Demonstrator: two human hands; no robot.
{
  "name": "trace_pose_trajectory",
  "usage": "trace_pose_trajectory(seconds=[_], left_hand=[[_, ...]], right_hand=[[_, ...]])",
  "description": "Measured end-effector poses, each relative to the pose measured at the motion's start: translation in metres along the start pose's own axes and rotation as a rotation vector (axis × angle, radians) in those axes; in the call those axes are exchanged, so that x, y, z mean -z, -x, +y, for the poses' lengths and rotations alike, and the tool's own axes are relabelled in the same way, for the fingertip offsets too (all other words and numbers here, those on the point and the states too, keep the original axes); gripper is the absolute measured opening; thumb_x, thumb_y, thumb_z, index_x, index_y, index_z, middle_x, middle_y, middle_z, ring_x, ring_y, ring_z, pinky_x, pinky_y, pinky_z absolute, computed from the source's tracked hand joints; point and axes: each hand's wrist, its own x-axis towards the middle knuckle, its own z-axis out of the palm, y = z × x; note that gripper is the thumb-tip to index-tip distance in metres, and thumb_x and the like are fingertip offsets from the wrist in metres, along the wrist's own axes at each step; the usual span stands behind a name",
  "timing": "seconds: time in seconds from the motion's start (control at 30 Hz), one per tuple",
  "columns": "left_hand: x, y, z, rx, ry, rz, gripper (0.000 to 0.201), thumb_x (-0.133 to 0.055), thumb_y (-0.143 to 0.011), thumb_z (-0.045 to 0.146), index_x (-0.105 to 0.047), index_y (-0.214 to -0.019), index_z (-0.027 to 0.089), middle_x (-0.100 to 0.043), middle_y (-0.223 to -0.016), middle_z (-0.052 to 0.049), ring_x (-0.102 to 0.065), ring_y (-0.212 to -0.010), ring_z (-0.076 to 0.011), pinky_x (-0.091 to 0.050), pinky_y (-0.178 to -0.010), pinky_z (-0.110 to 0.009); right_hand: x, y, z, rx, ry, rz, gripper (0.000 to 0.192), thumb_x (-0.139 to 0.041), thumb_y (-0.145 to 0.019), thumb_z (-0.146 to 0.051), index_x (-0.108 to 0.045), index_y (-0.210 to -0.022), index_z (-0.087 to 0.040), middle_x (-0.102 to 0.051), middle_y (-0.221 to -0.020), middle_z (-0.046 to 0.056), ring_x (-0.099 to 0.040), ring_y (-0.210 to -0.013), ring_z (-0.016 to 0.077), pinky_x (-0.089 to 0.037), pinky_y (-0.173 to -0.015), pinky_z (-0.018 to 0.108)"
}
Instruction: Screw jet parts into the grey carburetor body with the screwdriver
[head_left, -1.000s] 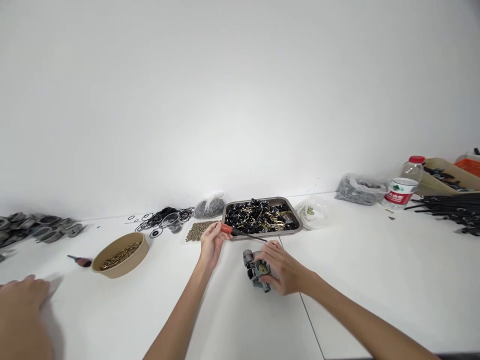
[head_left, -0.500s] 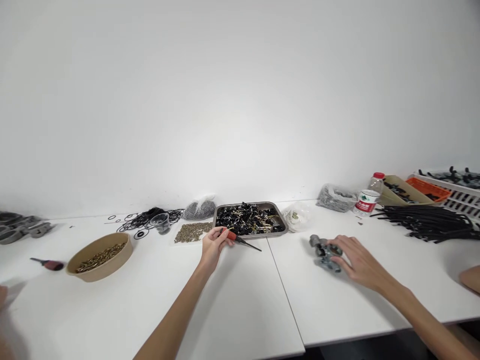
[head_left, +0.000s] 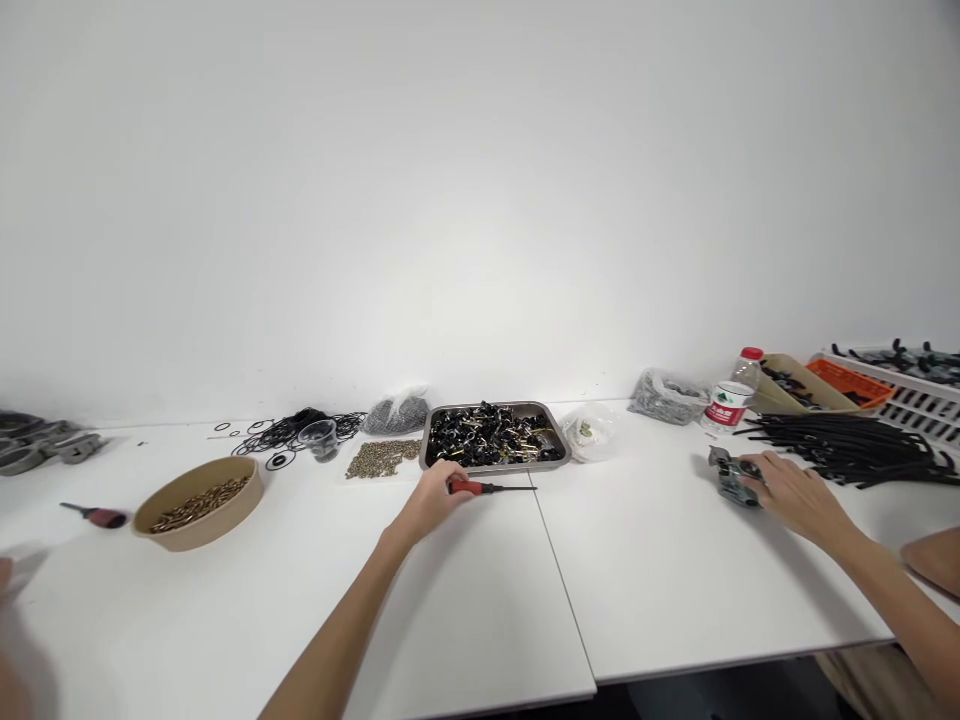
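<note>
My left hand (head_left: 431, 497) rests on the white table just in front of the metal tray and grips the red handle of a small screwdriver (head_left: 489, 488), whose shaft lies flat and points right. Far to the right, my right hand (head_left: 789, 492) is stretched out with its fingers on a grey metal carburetor body (head_left: 730, 475) that sits on the table next to a bundle of black tubes (head_left: 855, 446).
A metal tray (head_left: 495, 436) of black and brass parts stands at the back centre, with brass bits (head_left: 382, 458), black O-rings (head_left: 289, 432) and a plastic cup left of it. A tan bowl (head_left: 196, 503), a second screwdriver (head_left: 97, 515), bags, a water bottle (head_left: 727, 399) and crates surround. Another person's arm (head_left: 934, 556) enters at right.
My right hand carried the carburetor body from the table's centre far to the right, beside the black tubes. My left hand lowered the screwdriver to the table. The view turned right.
</note>
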Motion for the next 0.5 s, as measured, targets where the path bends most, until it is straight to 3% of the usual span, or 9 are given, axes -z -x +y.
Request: trace_pose_trajectory(seconds=[0.13,0.27,0.4,0.5], left_hand=[[-0.009,0.003,0.001,-0.12,-0.357,-0.136,0.004,-0.062,-0.082,0.022,-0.064,-0.08,0.018,-0.064,-0.085,-0.008,-0.056,-0.084,-0.0239,-0.041,-0.073,-0.033],[-0.015,0.006,0.006,-0.105,-0.632,-0.24,0.009,-0.053,-0.089,0.017,-0.062,-0.09,0.016,-0.065,-0.096,-0.011,-0.059,-0.093,-0.0262,-0.044,-0.079,-0.036],[-0.001,0.005,0.022,-0.067,-0.631,-0.248,0.015,-0.05,-0.094,0.023,-0.061,-0.103,0.017,-0.066,-0.105,-0.009,-0.064,-0.085,-0.0222,-0.049,-0.073,-0.034],[0.03,-0.003,0.06,-0.235,-0.569,-0.069,0.022,-0.042,-0.096,0.019,-0.061,-0.109,0.019,-0.066,-0.106,-0.006,-0.064,-0.073,-0.0153,-0.05,-0.067,-0.03]], right_hand=[[-0.007,-0.007,0.0,-0.05,0.062,-0.019,0.027,-0.041,-0.094,-0.036,-0.063,-0.094,-0.02,-0.063,-0.087,0.016,-0.06,-0.068,0.0297,-0.035,-0.056,0.037],[0.009,-0.037,-0.027,-0.19,0.168,0.014,0.036,-0.039,-0.09,-0.04,-0.063,-0.103,-0.018,-0.062,-0.096,0.018,-0.06,-0.077,0.0339,-0.041,-0.062,0.044],[0.066,-0.088,-0.082,-0.183,-0.297,-0.094,0.031,-0.043,-0.086,-0.039,-0.056,-0.111,-0.026,-0.063,-0.109,0.01,-0.066,-0.08,0.0244,-0.051,-0.071,0.039],[0.13,-0.118,-0.135,-0.12,-0.402,0.063,0.021,-0.044,-0.082,-0.035,-0.059,-0.096,-0.032,-0.069,-0.09,0.003,-0.066,-0.075,0.0225,-0.051,-0.068,0.037]])
